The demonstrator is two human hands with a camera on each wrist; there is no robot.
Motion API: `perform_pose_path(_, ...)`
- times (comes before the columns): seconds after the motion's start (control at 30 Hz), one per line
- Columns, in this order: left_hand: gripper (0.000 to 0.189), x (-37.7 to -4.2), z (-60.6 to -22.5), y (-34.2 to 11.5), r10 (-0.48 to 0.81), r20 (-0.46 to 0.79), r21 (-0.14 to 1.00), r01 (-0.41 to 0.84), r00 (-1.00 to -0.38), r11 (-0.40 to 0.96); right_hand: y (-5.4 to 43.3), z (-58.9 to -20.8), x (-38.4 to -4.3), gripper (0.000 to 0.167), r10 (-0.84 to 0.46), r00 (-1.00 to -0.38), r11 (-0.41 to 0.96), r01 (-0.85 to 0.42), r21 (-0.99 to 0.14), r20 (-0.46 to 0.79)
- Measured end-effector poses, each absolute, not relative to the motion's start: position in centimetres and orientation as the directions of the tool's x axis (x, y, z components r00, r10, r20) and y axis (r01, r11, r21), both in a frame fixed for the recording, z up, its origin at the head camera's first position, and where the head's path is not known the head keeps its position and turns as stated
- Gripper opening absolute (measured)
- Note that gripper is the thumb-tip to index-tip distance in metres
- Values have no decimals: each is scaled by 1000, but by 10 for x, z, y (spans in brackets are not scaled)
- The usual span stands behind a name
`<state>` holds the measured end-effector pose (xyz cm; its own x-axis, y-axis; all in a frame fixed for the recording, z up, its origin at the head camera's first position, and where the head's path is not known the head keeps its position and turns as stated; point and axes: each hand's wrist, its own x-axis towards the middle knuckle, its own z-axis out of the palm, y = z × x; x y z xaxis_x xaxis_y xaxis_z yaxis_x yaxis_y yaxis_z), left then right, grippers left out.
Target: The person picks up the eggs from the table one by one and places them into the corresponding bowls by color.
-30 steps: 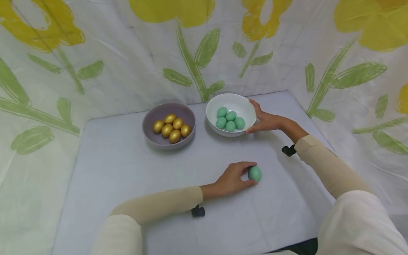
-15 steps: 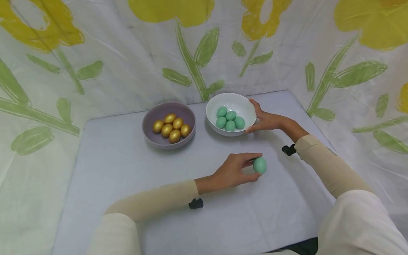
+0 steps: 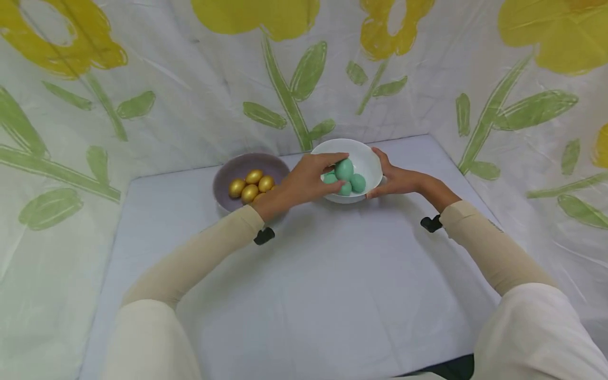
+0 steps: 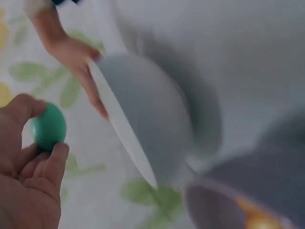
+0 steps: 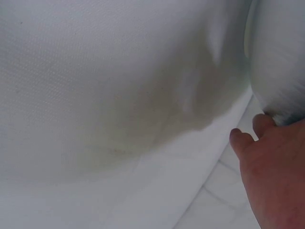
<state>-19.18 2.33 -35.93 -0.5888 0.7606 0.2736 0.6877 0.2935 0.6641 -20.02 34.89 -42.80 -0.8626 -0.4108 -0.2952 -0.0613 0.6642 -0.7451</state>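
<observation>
My left hand (image 3: 306,179) pinches a green egg (image 3: 344,169) between thumb and fingers, over the white bowl (image 3: 369,162) in the head view. More green eggs (image 3: 358,183) lie inside that bowl, partly covered by the hand. In the left wrist view the pinched egg (image 4: 49,128) appears above the level of the bowl's rim. My right hand (image 3: 398,179) grips the white bowl by its right side, thumb at the near side and fingers behind. The right wrist view catches only part of this hand (image 5: 279,167) against the bowl's outer wall (image 5: 281,57).
Just left of the white bowl stands a purple bowl (image 3: 222,184) with several golden eggs (image 3: 249,193); my left wrist passes over its near right side. Both bowls are at the back of the white-covered table (image 3: 304,295), before a flower-printed cloth backdrop (image 3: 190,105).
My left hand has lifted the green egg off the table in front and carried it back and leftward over the white bowl. The right hand has stayed on the bowl.
</observation>
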Motion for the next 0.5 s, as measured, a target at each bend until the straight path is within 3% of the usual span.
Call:
perform_pose_path(0.23,59,-242,-368,20,817,18,384,758,-577,527,351,-429,-200,136,-374,-876,682,-39,-730,-303)
perform_pose_path(0.5,30,-254,-373,44,781,-157,144,768,-605,624,347,-430,-202,135,-391,-874,671,-55,-739,-289)
